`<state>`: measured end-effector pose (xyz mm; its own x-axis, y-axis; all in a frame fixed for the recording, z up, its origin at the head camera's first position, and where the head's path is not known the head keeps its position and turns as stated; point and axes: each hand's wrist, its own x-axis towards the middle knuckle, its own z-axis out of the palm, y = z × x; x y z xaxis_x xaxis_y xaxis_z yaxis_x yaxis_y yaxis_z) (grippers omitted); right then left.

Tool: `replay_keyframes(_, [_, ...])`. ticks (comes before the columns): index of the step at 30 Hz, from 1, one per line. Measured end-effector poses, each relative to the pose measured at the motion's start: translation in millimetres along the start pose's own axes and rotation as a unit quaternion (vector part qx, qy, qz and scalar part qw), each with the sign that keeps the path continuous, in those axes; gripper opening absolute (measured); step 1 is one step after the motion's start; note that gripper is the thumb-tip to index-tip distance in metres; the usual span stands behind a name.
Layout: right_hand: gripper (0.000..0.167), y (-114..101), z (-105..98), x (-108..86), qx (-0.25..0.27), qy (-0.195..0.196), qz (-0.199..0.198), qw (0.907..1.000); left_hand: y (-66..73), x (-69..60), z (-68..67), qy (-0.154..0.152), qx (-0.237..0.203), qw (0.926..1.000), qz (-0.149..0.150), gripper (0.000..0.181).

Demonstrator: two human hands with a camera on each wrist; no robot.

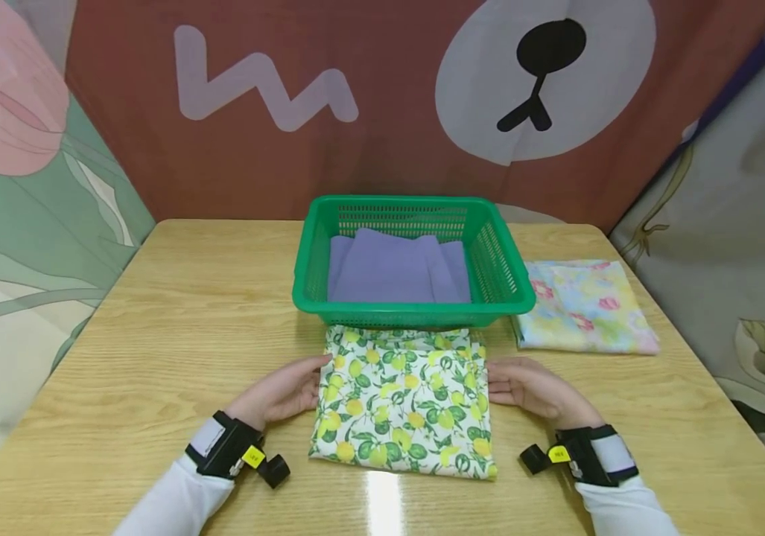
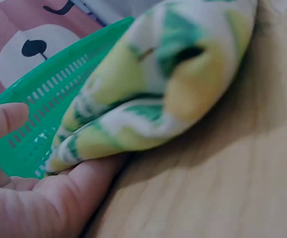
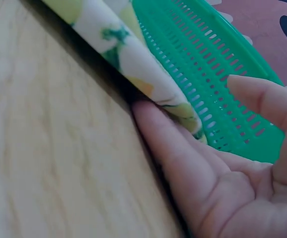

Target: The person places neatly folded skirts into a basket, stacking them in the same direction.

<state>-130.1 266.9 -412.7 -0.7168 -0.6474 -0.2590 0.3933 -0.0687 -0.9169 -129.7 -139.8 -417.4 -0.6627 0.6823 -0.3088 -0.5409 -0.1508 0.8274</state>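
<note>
A folded cloth printed with lemons and green leaves [image 1: 402, 409] lies on the table in front of the green basket. At its left edge is my left hand [image 1: 283, 392]; in the left wrist view, its fingers [image 2: 91, 186] reach under the fold and the thumb stands apart. On the opposite edge, my right hand [image 1: 535, 388] has its fingers [image 3: 166, 129] slipped beneath the cloth, with the thumb raised away from it. Parts of the fingers are hidden under the fabric on both sides.
Behind the lemon cloth stands a green plastic basket [image 1: 416, 307] with a folded purple cloth [image 1: 392, 269] inside. A folded pastel floral cloth [image 1: 586, 309] lies to the basket's right on the wooden table [image 1: 154, 372]. Printed curtains [image 1: 389, 164] hang around the table.
</note>
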Motion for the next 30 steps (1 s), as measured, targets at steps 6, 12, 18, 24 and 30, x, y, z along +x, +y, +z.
replay_keyframes(6, [0.032,5,1,4.2,0.012,-0.013,0.000,0.9998,-4.6,4.5,9.5,-0.022,-0.010,0.9997,0.001,0.058])
replay_keyframes(12, [0.033,8,3,5.7,-0.002,-0.016,-0.003,0.9999,-7.3,8.7,15.0,-0.033,-0.012,0.9994,-0.002,0.055])
replay_keyframes(18, [0.030,8,7,9.0,0.005,-0.017,0.000,0.9998,-9.9,12.2,20.6,-0.021,-0.022,0.9995,0.002,0.054])
replay_keyframes(24, [0.029,6,12,9.7,0.004,-0.021,0.008,0.9997,-13.6,15.3,32.2,0.010,-0.024,0.9996,0.010,0.057])
replay_keyframes(30, [0.048,6,17,13.0,-0.019,0.002,0.034,0.9992,-16.9,20.1,40.3,0.021,-0.022,0.9994,0.014,0.056])
